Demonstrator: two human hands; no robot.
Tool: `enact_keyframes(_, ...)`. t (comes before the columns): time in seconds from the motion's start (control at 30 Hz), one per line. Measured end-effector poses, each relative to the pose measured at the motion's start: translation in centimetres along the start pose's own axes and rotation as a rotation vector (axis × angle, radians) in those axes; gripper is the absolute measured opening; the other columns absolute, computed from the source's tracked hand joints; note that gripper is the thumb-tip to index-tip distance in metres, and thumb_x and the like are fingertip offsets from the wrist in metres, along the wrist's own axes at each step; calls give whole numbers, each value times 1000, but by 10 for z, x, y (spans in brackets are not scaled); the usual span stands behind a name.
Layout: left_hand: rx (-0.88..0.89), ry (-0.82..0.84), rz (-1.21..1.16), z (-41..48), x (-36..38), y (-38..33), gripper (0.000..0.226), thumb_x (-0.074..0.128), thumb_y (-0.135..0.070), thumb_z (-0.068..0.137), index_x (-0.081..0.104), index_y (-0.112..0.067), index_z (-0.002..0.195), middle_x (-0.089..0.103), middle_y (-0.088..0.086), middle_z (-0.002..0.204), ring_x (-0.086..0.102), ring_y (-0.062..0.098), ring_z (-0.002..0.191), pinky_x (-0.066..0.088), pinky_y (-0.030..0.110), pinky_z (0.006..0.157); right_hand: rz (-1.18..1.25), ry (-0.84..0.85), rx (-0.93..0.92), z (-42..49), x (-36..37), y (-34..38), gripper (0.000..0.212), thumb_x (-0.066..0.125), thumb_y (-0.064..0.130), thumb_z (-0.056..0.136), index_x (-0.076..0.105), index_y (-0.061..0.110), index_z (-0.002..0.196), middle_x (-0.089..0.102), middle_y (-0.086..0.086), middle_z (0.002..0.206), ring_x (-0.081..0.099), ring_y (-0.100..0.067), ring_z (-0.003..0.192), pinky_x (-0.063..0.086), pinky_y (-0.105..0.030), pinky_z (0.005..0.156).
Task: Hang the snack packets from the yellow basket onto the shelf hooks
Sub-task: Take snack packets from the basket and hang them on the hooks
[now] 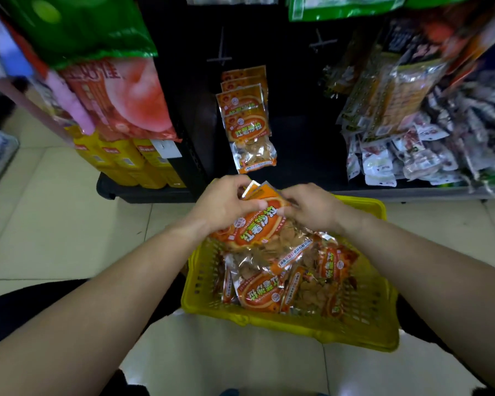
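your forearms come in from both bottom corners and meet over the basket (297,328), which sits on the tile floor (55,224) just in front of the shelf. your left hand (226,205) and right hand (312,210) both pinch the top of a small bunch (257,228) of packets, with fingers curled round the orange headers. the bunch's clear lower end rests on the loose packets (265,292) in the basket. several headers fan out between your thumbs, so you seem to be squaring them up for a hang.

straight ahead on the shelf hangs a stack (246,121) of the same snack. a bare hook (222,57) sticks out above it, and a second hook (322,42) sits off to the right.

watch these from here:
- the film looks slick, and you hold several at once. an uneven pinch could let the back ones slide out and drop into the basket or onto the floor.
- if the headers stay fanned, their holes likely won't line up, and the hook would catch only some of them.
- the stack's own hook is hidden behind its packets. pushing in blind could knock the front one off.
- the lower end may snag on the loose packets and drag one over the rim as you lift.
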State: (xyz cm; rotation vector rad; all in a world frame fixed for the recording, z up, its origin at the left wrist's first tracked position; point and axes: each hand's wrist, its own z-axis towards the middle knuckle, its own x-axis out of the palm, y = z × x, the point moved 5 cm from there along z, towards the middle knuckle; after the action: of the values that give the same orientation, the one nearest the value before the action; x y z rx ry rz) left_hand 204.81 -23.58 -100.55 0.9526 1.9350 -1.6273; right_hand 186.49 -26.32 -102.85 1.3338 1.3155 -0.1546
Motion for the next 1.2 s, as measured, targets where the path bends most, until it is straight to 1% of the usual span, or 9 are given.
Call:
enact_keyframes(0.13,20,128,-43,-25,-32,-16,11,77,-30,86,67,-28,90,75,-8,86,71,4,78,57,33,71,33,-75,-27,-36,-50,19,20,64,36,94,59,33,75,64,21,73,60,6,70,38,-10,58)
enact_keyframes(0.3,81,-3,-160,-46,-56,-44,15,74,-21,90,68,-29,80,74,-17,81,71,2,77,56,26,67,184,-43,4,-66,-75,24,12,64,28,95,72,20,97,75,6,95,69,-10,91,54,-37,85)
enact_keyframes(0.47,103,-86,-229,-46,-52,-61,11,77,-23,87,69,-30,86,75,-10,85,71,2,78,56,20,63,582,-199,-41,-73,-78,32,28,57,44,94,67,18,101,72,14,88,67,-1,83,51,-22,74)
enact_keyframes(0.57,102,-102,-236,-37,-45,-65,18,78,-22,86,67,-36,88,72,-10,90,70,1,80,53,16,62,375,-409,-36,-65,-86,25,34,54,41,98,58,14,77,55,16,60,51,1,57,36,-18,53)
enact_keyframes(0.67,107,-118,-239,-22,-45,-67,25,78,-20,87,65,-40,96,72,-13,97,69,0,88,56,16,66,244,-521,15,-55,-93,18,35,56,43,96,60,15,75,58,8,62,55,-3,58,36,-21,50)
enact_keyframes(0.87,134,-72,-293,7,-41,-72,32,74,-14,89,66,-37,111,72,-13,101,68,-2,94,60,22,70,195,-532,115,-38,-104,-6,44,57,47,95,56,17,63,59,9,52,57,6,55,35,-12,44)
enact_keyframes(1.03,94,-64,-334,20,-44,-64,33,73,-19,90,68,-42,113,69,-18,110,65,-5,100,61,23,72,296,-474,57,-27,-105,-12,31,56,47,95,68,27,75,70,20,68,65,4,62,44,-10,48)
enact_keyframes(1.1,81,-78,-344,24,-48,-61,33,73,-20,90,68,-43,112,68,-19,112,65,-4,101,61,22,72,465,-387,-7,-24,-103,-10,21,56,49,93,70,33,94,74,16,80,71,-3,71,58,-23,57)
enact_keyframes(1.2,78,-93,-355,27,-53,-58,33,73,-19,90,69,-44,111,66,-20,113,63,-7,101,59,17,70,538,-305,-18,-20,-102,-10,39,55,53,87,67,23,108,75,-1,86,74,-19,78,62,-47,66)
